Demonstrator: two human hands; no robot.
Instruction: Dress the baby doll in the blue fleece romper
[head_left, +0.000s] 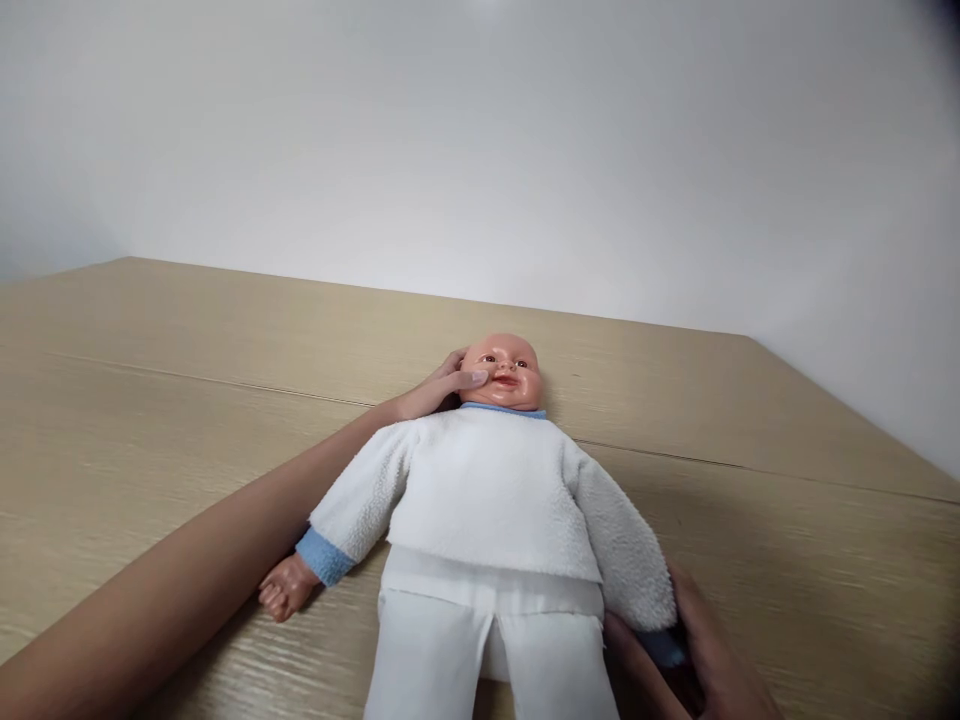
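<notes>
A bald baby doll [495,490] lies on its back, its head toward the far edge. It wears a white fleece top with blue collar and cuffs, and white trousers. My left hand [442,388] cups the doll's head from the left, thumb on its cheek and the other fingers mostly hidden behind the head. At the lower right my right hand [686,650] is closed around the end of the doll's sleeve, near the blue cuff. The doll's other hand [289,588] rests beside my left forearm.
The doll lies on a light wooden table [187,320] with a thin seam running across it. Behind the table's far edge stands a plain pale wall [450,150].
</notes>
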